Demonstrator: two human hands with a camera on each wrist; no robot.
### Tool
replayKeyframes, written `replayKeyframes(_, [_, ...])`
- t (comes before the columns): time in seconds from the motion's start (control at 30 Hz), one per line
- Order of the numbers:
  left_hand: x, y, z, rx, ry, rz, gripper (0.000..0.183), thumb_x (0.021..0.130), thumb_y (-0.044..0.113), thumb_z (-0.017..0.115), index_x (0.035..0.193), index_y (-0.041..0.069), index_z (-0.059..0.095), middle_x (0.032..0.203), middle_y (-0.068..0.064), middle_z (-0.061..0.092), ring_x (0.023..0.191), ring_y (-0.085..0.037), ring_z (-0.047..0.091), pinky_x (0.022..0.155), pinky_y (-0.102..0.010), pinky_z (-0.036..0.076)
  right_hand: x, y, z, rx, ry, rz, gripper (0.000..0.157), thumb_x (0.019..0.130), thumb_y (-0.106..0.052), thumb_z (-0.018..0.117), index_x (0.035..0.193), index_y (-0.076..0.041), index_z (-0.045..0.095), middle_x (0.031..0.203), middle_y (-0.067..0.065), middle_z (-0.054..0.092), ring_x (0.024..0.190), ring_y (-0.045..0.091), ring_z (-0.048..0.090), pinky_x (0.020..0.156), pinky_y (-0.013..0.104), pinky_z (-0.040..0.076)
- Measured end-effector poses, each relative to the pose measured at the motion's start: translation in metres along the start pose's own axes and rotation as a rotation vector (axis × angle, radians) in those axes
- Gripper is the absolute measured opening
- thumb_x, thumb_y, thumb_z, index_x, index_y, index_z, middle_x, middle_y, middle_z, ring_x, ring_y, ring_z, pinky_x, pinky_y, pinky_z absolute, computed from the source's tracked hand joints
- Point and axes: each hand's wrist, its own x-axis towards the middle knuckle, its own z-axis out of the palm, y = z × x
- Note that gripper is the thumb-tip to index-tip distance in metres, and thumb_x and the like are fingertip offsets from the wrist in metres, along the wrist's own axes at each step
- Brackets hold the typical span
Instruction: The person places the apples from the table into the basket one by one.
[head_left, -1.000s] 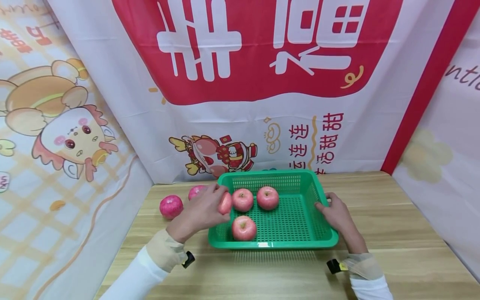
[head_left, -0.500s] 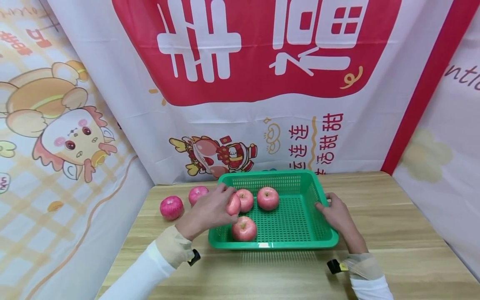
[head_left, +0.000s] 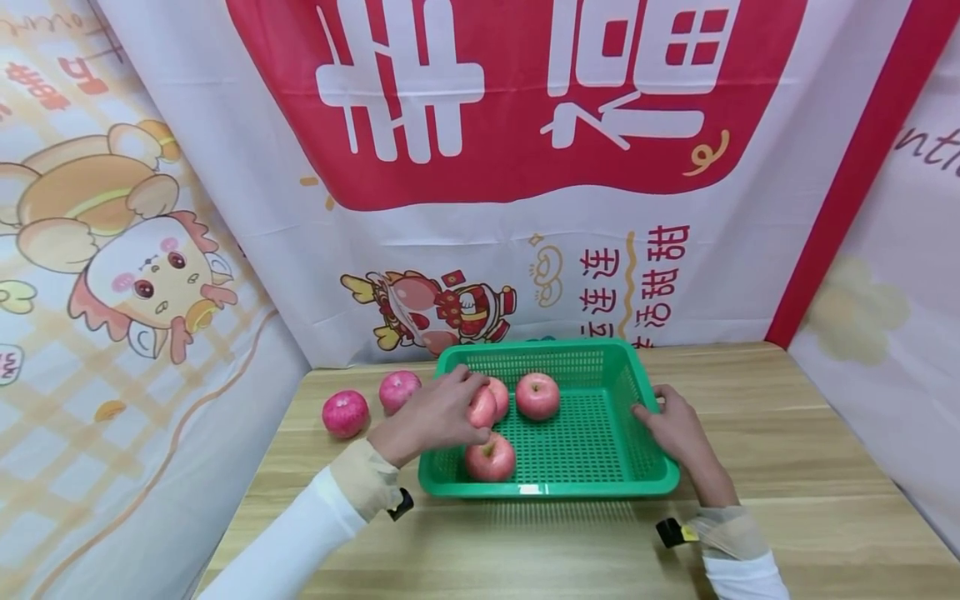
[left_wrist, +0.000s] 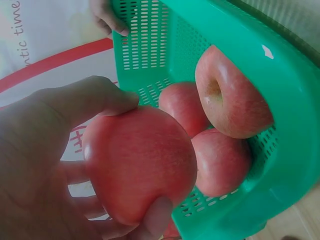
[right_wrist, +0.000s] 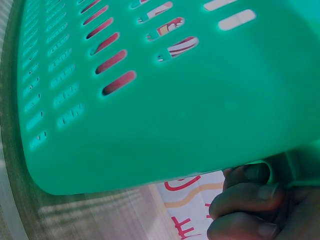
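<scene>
My left hand [head_left: 435, 417] grips a red apple [left_wrist: 142, 160] between thumb and fingers, over the left side of a green plastic basket [head_left: 600, 487]. Three more apples sit in that basket: one at the front left [head_left: 490, 460], one partly behind the held apple [head_left: 499, 397], and one at the back middle [head_left: 537, 396]. On the basket's right end my right hand [head_left: 677, 427] holds the rim, thumb inside. Its fingers [right_wrist: 245, 200] curl beneath the rim in the right wrist view.
Two brighter pink round fruits, one at the left [head_left: 345, 414] and one closer to the basket [head_left: 399, 390], lie on the wooden table [head_left: 525, 550]. A printed cloth [head_left: 510, 233] hangs directly behind the table, and other cloths stand at both sides.
My left hand has moved right with the apple, from the basket's left rim to over its inside. The right hand and basket have stayed in place.
</scene>
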Motion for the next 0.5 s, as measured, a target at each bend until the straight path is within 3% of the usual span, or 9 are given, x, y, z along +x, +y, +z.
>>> replayKeyframes(0.5, [0.012, 0.006, 0.003, -0.019, -0.068, 0.013, 0.076, 0.084, 0.040, 0.084, 0.152, 0.022, 0.055, 0.142, -0.007, 0.055, 0.120, -0.025, 0.058, 0.092, -0.051, 0.061, -0.001, -0.002, -0.001, 0.005, -0.003, 0.001, 0.054, 0.108, -0.024, 0.056, 0.146, 0.012, 0.042, 0.132, 0.036, 0.060, 0.099, 0.033, 0.073, 0.075, 0.042, 0.065])
